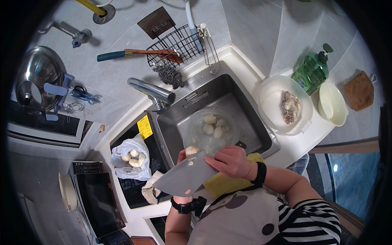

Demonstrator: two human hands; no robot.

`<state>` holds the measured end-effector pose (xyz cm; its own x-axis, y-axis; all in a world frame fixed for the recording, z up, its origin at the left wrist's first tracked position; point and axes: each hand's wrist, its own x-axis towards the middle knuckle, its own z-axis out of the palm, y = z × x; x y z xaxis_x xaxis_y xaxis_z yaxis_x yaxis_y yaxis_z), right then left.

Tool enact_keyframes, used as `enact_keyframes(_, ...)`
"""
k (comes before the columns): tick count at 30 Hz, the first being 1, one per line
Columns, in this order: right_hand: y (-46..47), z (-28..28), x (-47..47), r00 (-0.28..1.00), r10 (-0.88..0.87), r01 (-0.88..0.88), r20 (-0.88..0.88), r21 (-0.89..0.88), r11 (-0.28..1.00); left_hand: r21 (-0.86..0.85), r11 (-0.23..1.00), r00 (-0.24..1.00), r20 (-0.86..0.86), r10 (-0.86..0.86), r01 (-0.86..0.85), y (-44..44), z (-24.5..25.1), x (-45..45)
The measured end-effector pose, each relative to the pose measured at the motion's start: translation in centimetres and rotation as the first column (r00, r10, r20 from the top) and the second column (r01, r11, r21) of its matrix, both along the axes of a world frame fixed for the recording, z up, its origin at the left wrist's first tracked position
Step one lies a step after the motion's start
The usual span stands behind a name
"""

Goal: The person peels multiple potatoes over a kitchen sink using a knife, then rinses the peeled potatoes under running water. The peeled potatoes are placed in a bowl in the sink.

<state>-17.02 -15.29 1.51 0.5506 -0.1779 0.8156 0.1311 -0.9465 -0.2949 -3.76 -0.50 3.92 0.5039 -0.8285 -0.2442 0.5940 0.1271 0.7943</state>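
Observation:
My right hand (pixel 231 162) grips a broad-bladed cleaver (pixel 182 177), its wide grey blade lying across the view with small pale scraps stuck to it. Behind the blade, my left hand (pixel 181 156) holds a pale, round peeled tuber (pixel 192 150); most of that hand is hidden. Both hands are over the near edge of the stainless-steel sink (pixel 248 122). Inside the sink, just beyond them, a translucent bowl (pixel 187 130) holds cloudy water and several peeled tubers (pixel 209 129). Left of the sink, an open white plastic bag (pixel 142 173) contains several more tubers (pixel 134 162).
A chrome faucet (pixel 153 88) reaches over the sink's left rear corner. At right stand a white basin (pixel 269 104) holding a meaty-looking chunk (pixel 291 107), a green pump bottle (pixel 312 72) and a pale bowl (pixel 332 104). A yellow cloth (pixel 226 185) hangs at the front edge.

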Motion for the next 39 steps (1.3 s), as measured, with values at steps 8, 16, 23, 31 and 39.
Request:
enact_keyframes(8,-0.4,-1.0,-0.2,0.998,-0.028,0.029,-0.056,0.007,1.000,0.062,0.997,0.996,0.065,-0.055,0.051,0.4,-1.8,1.0)
enact_keyframes(16,-3.4,-3.0,-0.2,0.969,-0.183,0.228,-0.169,0.307,0.924,-0.006,0.997,0.996,-0.046,-0.073,0.073,-0.3,-5.0,3.7)
enact_keyframes(23,-1.6,-0.4,-0.7,0.999,0.005,-0.001,-0.053,0.078,0.997,0.112,0.994,1.000,0.018,-0.020,0.018,-1.3,-3.2,2.2)
enact_keyframes(31,-1.5,0.0,-0.4,0.998,0.039,-0.037,-0.059,0.045,0.998,0.054,0.998,0.999,-0.004,-0.044,0.045,-1.5,-0.8,1.3)
enact_keyframes(39,-1.8,-0.2,-0.8,0.997,0.043,-0.040,-0.059,0.049,0.998,0.119,0.992,0.990,0.132,-0.046,0.031,-1.8,-1.5,1.8)
